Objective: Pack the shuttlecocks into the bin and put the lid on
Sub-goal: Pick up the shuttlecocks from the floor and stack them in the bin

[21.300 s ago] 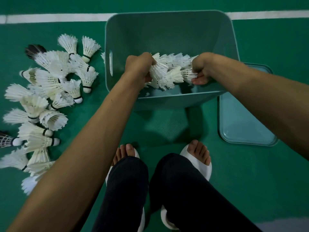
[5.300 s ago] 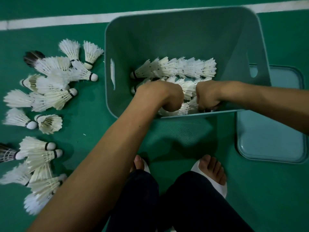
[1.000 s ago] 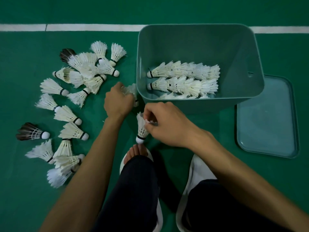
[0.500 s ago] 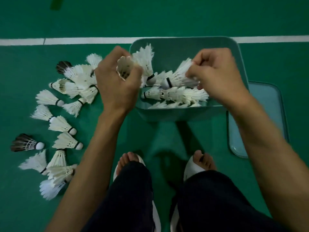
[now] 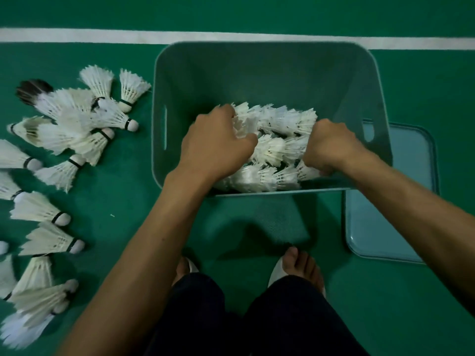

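Left hand point(image 5: 216, 142): inside bin point(image 5: 267, 73), fingers curled onto the shuttlecock rows point(image 5: 275, 150); grip itself hidden.
Right hand point(image 5: 326, 145): fist-like, knuckles up, among the feathers; hold unclear.
Loose shuttlecocks point(image 5: 64, 129): floor, left of bin.
Lid point(image 5: 395, 201): floor, right of bin.

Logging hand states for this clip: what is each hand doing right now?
Left hand: closed on shuttlecocks in the bin.
Right hand: closed on the same row.

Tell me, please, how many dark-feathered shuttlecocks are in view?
1: the dark-feathered shuttlecock lies at the loose pile's far-left corner, left of the bin. Others may hide beneath white ones.
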`<state>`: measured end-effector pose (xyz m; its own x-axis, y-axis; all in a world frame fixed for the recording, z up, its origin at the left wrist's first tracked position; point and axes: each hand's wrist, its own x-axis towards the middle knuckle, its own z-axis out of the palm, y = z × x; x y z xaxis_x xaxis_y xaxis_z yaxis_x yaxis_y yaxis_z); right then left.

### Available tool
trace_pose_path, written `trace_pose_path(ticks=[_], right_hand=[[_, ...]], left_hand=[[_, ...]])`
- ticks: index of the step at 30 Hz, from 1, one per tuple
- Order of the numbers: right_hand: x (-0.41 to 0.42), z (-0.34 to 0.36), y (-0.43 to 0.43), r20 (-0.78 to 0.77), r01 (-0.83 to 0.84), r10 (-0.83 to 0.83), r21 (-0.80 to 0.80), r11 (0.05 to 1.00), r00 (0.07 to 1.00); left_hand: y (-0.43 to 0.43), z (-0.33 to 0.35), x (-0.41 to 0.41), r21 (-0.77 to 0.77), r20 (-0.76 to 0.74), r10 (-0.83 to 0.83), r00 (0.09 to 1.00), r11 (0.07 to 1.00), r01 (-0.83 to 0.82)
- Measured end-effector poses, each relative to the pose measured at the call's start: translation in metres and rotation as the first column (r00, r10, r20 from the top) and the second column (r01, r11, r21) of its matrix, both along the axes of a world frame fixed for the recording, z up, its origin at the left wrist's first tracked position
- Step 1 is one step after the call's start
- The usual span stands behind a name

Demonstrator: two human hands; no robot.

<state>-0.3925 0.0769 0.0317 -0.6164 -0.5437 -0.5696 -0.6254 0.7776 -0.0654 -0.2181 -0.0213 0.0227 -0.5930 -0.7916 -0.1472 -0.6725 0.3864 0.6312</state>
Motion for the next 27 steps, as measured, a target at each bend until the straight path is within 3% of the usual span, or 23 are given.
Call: trace_pose_path(ticks=[4,7,12,17,19,22,25,27], right_hand=[[-0.009,-0.015,-0.003,0.298,0.223,-0.252,0.13,0.966,0.921],[-0.01,-0.021,-0.002,0.387,0.307,-0.361,0.195,0.932,0.848],[-0.006,-0.016,-0.004,0.195,-0.035,-0.01,0.227,0.973,0.981],[-0.001,-0.006,-0.01,0.112,-0.24,0.222,0.194,0.951,0.969],[-0.009,0.01,-0.017,0.098,-0.201,0.189,0.126,0.971,0.977],[-0.022,0.04,-0.023,0.117,-0.198,0.215,-0.146,0.969,0.97],[-0.017,0.049,-0.019,0.378,-0.2,0.377,-0.431,0.88,0.845],[-0.013,0.04,-0.013,0.454,-0.189,0.434,-0.49,0.851,0.778]], left_hand=[[-0.002,-0.002,0.003,0.029,0.092,-0.021,0.996,0.999,0.018],[-0.003,-0.001,0.003,0.066,0.139,-0.044,0.989,0.997,0.035],[-0.004,0.002,0.003,0.096,0.177,-0.056,0.983,0.995,0.039],[0.0,0.008,0.003,0.135,0.161,-0.067,0.985,0.99,0.046],[0.0,0.014,0.001,0.182,0.116,-0.054,0.992,0.983,0.032],[-0.002,0.02,-0.003,0.365,-0.004,-0.006,1.0,0.931,0.007],[0.0,0.027,-0.01,0.494,-0.058,0.022,0.998,0.869,0.009],[0.002,0.031,-0.013,0.553,-0.1,0.042,0.994,0.833,0.02]])
